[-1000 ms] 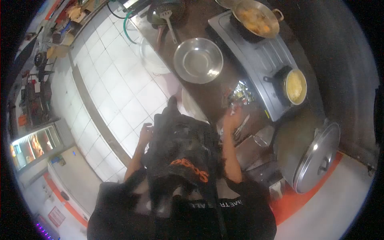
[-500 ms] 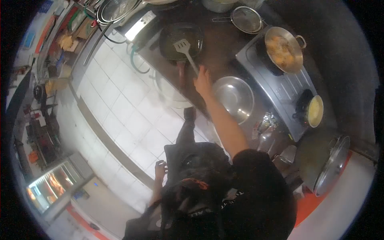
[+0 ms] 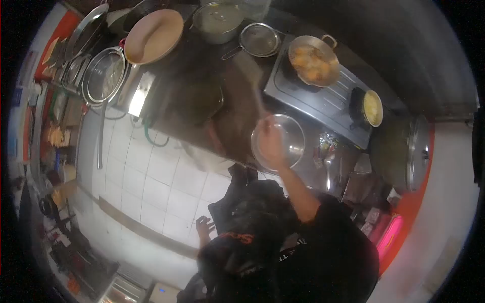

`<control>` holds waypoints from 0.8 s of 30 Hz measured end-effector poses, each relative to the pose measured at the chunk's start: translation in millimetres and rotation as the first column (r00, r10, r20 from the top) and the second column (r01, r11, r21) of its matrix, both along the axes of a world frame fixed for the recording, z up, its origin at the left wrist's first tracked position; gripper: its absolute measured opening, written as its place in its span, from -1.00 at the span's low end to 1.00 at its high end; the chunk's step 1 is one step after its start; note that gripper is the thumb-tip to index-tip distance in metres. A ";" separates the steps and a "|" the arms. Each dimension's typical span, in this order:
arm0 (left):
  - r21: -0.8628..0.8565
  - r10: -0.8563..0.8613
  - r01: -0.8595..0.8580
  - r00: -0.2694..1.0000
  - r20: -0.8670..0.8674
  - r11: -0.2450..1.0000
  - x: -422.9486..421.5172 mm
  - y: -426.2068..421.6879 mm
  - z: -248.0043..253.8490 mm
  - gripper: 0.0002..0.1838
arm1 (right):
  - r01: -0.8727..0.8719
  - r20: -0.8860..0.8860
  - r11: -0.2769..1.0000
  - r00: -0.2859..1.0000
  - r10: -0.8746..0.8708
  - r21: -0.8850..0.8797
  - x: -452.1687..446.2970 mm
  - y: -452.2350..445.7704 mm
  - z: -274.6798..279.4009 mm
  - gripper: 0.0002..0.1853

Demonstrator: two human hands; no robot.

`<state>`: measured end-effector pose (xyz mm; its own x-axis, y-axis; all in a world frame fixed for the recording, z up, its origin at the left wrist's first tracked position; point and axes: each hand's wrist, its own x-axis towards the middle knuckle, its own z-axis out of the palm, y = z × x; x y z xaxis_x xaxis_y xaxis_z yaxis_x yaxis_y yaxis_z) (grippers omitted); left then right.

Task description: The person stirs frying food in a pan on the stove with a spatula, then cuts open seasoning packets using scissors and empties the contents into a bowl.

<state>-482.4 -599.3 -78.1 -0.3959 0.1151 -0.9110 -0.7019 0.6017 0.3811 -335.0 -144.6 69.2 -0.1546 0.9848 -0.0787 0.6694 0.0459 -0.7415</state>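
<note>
My right hand (image 3: 271, 139), smeared by motion, grips the handle of a slotted spatula (image 3: 251, 73) above the counter. It overlaps the left part of a shiny steel bowl (image 3: 294, 142). The spatula's blurred head points away from me, near the stove's left edge. Left of it lies a dark square pan (image 3: 194, 103) with a reddish-brown handle (image 3: 216, 136). Down by the apron hangs my left hand (image 3: 204, 223), holding nothing, its fingers loosely bent and apart.
On the gas stove (image 3: 323, 108) stand a pan of browned frying pieces (image 3: 314, 63) and a small pan with yellow contents (image 3: 373, 108). A mesh strainer (image 3: 259, 39), a pot (image 3: 217, 22) and a large lidded pot (image 3: 394, 151) stand around it.
My right hand and the spatula have swung away from the dark pan, rightward towards the bowl and stove. The camera view has turned. My left hand still hangs low.
</note>
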 end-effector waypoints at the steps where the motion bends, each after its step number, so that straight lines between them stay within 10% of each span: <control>1: 0.033 -0.002 0.002 1.000 0.006 0.999 -0.2 -1.3 -21.9 -0.58 | 0.061 0.095 0.996 0.994 -0.055 -0.062 28.9 15.1 31.0 -0.52; 4: 0.200 -0.380 0.440 0.883 -0.276 0.876 -11.2 7.4 -52.6 -0.60 | 0.134 0.141 0.982 0.978 -0.153 0.137 110.0 72.4 82.9 -0.54; 7: 0.054 -0.286 0.291 0.954 -0.087 0.955 -24.0 64.2 -11.0 -0.62 | -0.138 0.598 0.936 0.797 -0.090 0.325 196.0 156.1 71.3 -0.62; 10: 0.092 -0.156 0.166 0.982 -0.103 0.982 -33.1 91.9 7.4 -0.64 | 0.019 0.649 0.979 0.746 -0.148 0.201 204.2 200.7 109.3 -0.69; 12: 0.075 -0.131 0.142 0.982 -0.137 0.987 -30.2 102.9 16.9 -0.63 | -0.209 0.755 0.960 0.655 -0.005 0.187 220.2 231.1 111.2 -0.75; 24: 0.031 -0.287 0.292 0.951 -0.116 0.956 -1.0 68.8 -51.6 -0.64 | -0.266 0.776 0.964 0.608 0.167 0.001 255.4 274.5 113.9 -0.76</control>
<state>-483.4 -530.5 -129.7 -0.4362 0.2812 -0.8548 -0.4527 0.7524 0.4785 -79.6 129.9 183.0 -0.2971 0.9398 -0.1686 0.9495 0.3095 0.0521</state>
